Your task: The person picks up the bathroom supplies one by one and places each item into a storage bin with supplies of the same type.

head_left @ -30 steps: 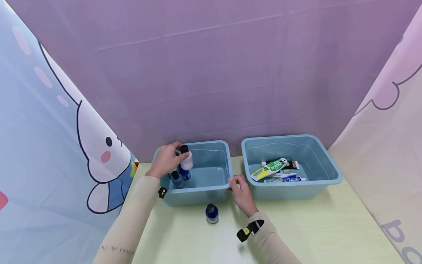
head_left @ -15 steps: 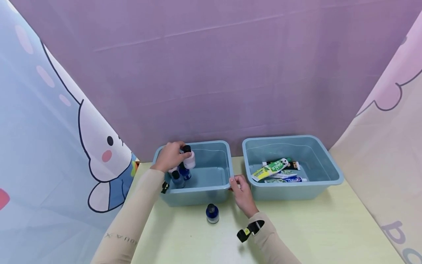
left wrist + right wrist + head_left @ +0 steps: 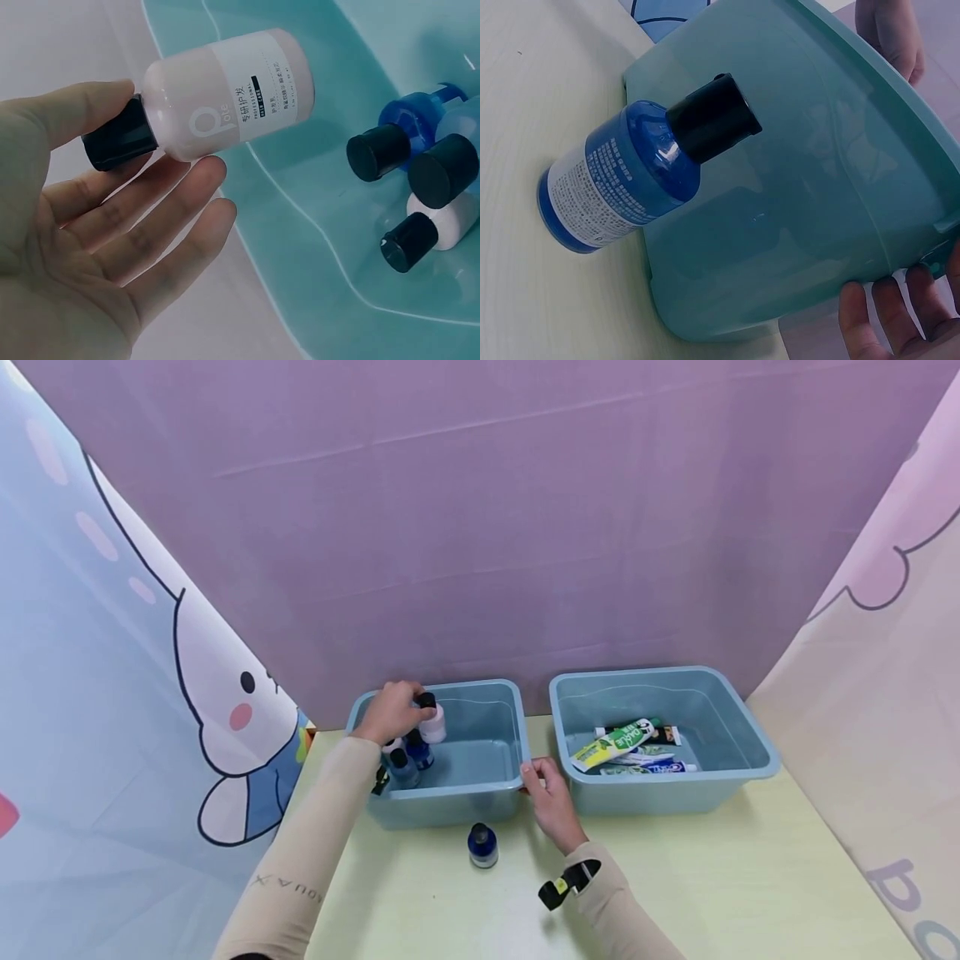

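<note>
My left hand (image 3: 392, 714) pinches the black cap (image 3: 120, 135) of a pale pink hair-care bottle (image 3: 225, 97) between thumb and fingers. Its other fingers spread loosely below the cap in the left wrist view. The bottle is held up over the left blue basin (image 3: 450, 810). Inside that basin, a dark blue bottle (image 3: 416, 124), a light blue bottle (image 3: 461, 124) and a whitish bottle (image 3: 454, 221) cluster at the left end. My right hand (image 3: 551, 802) grips the basin's right rim near the front corner, fingers curled beneath it in the right wrist view.
On the pale table (image 3: 420, 902), a blue bottle (image 3: 615, 180) with a black cap stands upright before the left basin. A second blue basin (image 3: 660, 793) to the right holds several toothpaste tubes (image 3: 615, 745). Purple cloth (image 3: 480, 543) hangs behind.
My left hand has shifted slightly right with the pink bottle, showing more of the whitish bottle beneath. My right hand keeps its place on the rim.
</note>
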The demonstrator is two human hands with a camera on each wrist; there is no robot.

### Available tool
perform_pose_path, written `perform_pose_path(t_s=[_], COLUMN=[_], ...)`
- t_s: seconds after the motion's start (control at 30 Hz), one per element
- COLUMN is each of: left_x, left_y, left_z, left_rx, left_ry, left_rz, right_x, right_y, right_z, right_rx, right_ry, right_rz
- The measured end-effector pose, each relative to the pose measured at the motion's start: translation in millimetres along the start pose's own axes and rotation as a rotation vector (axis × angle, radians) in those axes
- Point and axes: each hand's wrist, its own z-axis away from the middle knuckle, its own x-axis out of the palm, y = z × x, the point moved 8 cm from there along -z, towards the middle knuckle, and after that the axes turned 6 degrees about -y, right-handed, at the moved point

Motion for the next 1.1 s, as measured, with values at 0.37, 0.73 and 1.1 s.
perform_pose_path(t_s=[0.37, 0.73, 1.1], left_x=[8.9, 15.7, 24.4], left_y=[-5.7, -11.3, -14.9], left_z=[-9.8, -16.1, -22.9], left_rx=[-0.035, -0.043, -0.057], left_ry=[-0.007, -0.033, -0.069], left_rz=[-0.017, -0.060, -0.092], right_x=[-0.3, 2.1, -0.3], right_y=[-2.0, -34.9, -1.1], right_z=[-2.1, 12.4, -3.0], right_rx=[0.000, -0.015, 0.003], right_ry=[0.009, -0.015, -0.001], right_rz=[-0.006, -0.004, -0.001])
